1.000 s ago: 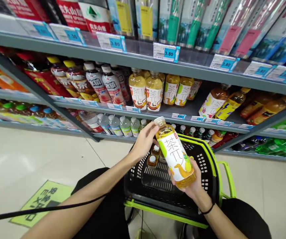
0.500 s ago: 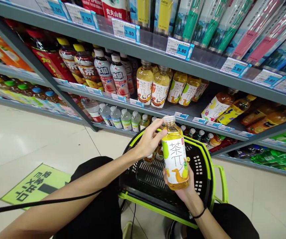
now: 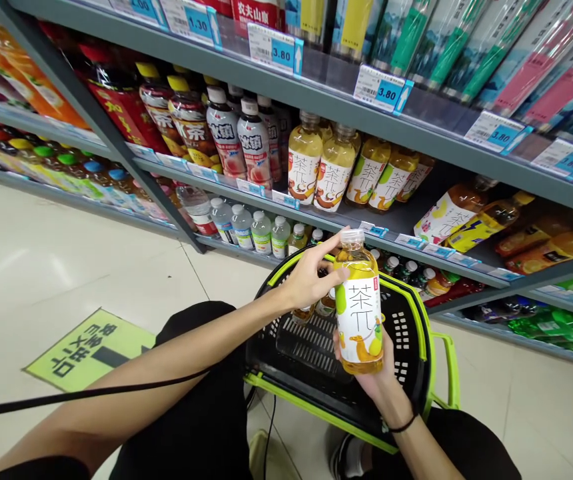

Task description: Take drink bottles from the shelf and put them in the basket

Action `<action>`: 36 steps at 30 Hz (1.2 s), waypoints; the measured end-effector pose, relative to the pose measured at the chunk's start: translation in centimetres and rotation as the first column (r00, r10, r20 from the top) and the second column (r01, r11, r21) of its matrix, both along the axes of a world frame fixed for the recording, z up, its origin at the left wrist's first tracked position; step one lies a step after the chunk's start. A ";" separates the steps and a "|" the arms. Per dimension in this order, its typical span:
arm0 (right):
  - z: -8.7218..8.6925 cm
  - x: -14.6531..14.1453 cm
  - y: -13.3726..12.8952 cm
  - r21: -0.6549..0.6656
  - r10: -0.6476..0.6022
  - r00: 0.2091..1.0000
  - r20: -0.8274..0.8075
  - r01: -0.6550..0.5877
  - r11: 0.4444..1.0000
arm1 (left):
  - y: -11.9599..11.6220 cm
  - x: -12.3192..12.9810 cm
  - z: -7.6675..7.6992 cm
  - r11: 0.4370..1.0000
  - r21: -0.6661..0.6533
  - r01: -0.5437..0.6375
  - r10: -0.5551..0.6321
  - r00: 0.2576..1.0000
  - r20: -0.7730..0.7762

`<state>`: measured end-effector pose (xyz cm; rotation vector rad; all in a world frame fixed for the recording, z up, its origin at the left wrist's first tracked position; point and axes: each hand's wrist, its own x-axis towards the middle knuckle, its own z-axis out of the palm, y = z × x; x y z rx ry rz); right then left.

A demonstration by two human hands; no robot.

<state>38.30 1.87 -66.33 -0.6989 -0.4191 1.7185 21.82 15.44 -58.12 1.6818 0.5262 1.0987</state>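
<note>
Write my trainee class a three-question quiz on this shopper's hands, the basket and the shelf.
1. Multiple choice: which hand holds the lower part of the raised bottle? a) left b) right
2. True or false: the basket contains no bottles.
3. Fill in: on the upper shelf, the price tag most nearly above the raised bottle reads ___.

Key: 1. b, the right hand. 2. False; other bottles show inside. 3. 3.80.

Glossy clear plastic bottle, black plastic basket, shiny smooth floor tiles
</note>
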 end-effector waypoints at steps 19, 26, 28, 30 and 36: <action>-0.6 0.4 0.0 -0.018 0.008 1.000 0.022 -0.007 1.000 | -0.6 -0.3 0.8 0.998 -0.016 -0.069 0.067 0.993 -0.099; 0.4 0.2 -0.2 -0.026 0.059 0.997 -0.046 -0.060 0.998 | 0.1 0.4 0.4 0.981 -0.152 -0.119 0.125 0.992 0.026; 1.0 0.1 -0.4 -0.002 0.177 0.980 -0.086 -0.178 0.984 | 0.6 0.8 0.2 0.957 -0.208 -0.204 0.218 0.975 0.049; 1.8 0.0 -0.5 0.046 0.303 0.943 -0.135 -0.300 0.953 | 1.0 1.0 0.1 0.922 -0.291 -0.258 0.288 0.955 0.066; 4.2 -0.4 -0.5 0.092 0.268 0.943 -0.197 -0.255 0.963 | 1.3 0.9 0.8 0.799 -0.554 -0.234 0.311 0.949 0.048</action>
